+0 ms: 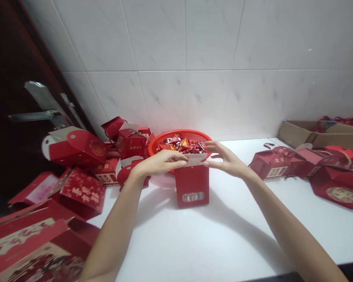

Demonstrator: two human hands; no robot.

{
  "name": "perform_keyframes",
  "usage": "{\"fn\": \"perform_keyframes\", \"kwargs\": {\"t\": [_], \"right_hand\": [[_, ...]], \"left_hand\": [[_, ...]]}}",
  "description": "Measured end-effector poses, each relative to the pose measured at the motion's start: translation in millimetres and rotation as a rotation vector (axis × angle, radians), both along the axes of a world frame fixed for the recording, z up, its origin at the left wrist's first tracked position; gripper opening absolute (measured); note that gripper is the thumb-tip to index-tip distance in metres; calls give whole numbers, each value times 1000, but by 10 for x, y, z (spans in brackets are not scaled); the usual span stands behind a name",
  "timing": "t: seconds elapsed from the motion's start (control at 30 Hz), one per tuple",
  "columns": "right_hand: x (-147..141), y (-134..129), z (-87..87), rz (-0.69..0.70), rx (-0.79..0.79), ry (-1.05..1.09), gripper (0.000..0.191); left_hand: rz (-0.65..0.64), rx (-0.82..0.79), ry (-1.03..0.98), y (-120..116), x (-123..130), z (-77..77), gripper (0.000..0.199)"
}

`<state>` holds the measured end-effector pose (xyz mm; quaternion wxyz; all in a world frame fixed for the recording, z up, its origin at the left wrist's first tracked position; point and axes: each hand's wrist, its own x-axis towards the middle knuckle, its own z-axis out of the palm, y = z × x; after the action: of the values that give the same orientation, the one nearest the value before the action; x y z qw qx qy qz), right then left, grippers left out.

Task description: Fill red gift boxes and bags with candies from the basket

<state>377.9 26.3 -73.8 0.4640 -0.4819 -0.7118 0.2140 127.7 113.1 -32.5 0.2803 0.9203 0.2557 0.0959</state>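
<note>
A red paper box (191,185) with a small printed window low on its front stands upright on the white table (176,239). Its pale top flap is raised. My left hand (167,161) is at the left top edge of the box, thumb and fingers closed around the flap's side. At the right top corner, my right hand (225,159) touches the flap with its thumb, fingers spread apart. Directly behind the box is a red-orange basket (198,135) of red-wrapped candies (184,145).
Several red boxes (84,190) are piled at the left, beside a dark door (6,78). At the right lie closed red gift boxes (339,188), with a brown cardboard box (326,139) behind them. A tiled wall (217,98) bounds the table's back.
</note>
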Motion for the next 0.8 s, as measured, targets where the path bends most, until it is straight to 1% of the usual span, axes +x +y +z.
{"fn": "perform_keyframes", "kwargs": {"t": [0.07,0.13,0.2,0.27,0.37,0.43,0.6,0.67,0.8], "right_hand": [[19,-25,-125,23,-68,94,60],[4,-65,-216,57,-111,166,59],[-35,-104,-279,88,-121,225,54],[-82,-130,-326,104,-105,272,45],[-143,-140,-385,72,-71,324,36],[-173,-133,-424,39,-57,359,34],[-241,-80,-530,-28,-18,453,28],[-271,-50,-567,-56,15,476,27],[-324,-10,-603,-105,76,474,24]], "left_hand": [[-19,0,8,-23,-2,1,44],[-19,-7,17,-45,-14,4,45],[-33,-5,25,-58,-32,8,46],[-78,6,29,-59,-50,18,46],[-153,26,16,-52,-64,35,49],[-172,36,-12,-48,-63,37,52],[-121,31,-100,-20,-35,-27,67],[-93,25,-118,0,-16,-59,61],[-86,44,-149,27,22,-87,40]]}}
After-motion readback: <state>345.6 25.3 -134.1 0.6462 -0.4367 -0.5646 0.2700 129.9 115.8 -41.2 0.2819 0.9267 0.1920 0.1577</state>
